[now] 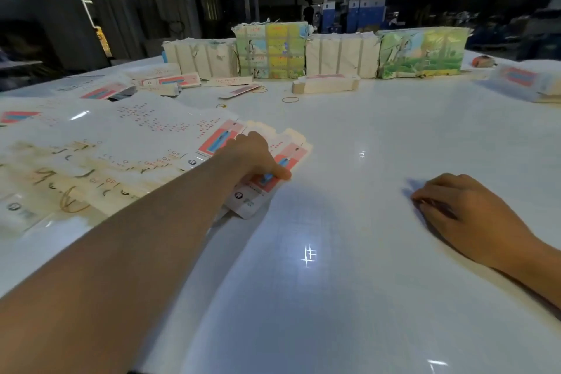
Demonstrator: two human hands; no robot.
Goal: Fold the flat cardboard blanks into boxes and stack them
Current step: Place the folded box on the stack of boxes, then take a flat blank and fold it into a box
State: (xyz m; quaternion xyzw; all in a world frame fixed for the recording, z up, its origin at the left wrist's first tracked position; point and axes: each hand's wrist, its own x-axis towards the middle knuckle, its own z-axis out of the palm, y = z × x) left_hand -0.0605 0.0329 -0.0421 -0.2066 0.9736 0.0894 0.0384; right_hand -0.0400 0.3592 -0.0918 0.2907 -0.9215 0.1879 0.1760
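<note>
A fanned spread of flat cardboard blanks (pixel 127 143), white with pink and blue print, covers the left half of the white table (pixel 349 222). My left hand (pixel 258 158) reaches out over the rightmost blank (pixel 270 185) and takes hold of it, thumb pressed on its printed face; the fingers are hidden behind the hand. My right hand (pixel 464 212) rests palm down on the bare table at the right, fingers loosely bent, holding nothing. A folded box (pixel 326 83) lies farther back near the middle.
Tied bundles of blanks (pixel 270 50) stand in a row along the far edge. More loose blanks and small boxes (pixel 170 82) lie at the back left, another stack (pixel 528 85) at the far right. Rubber bands (pixel 290 99) lie on the table. A person stands far behind.
</note>
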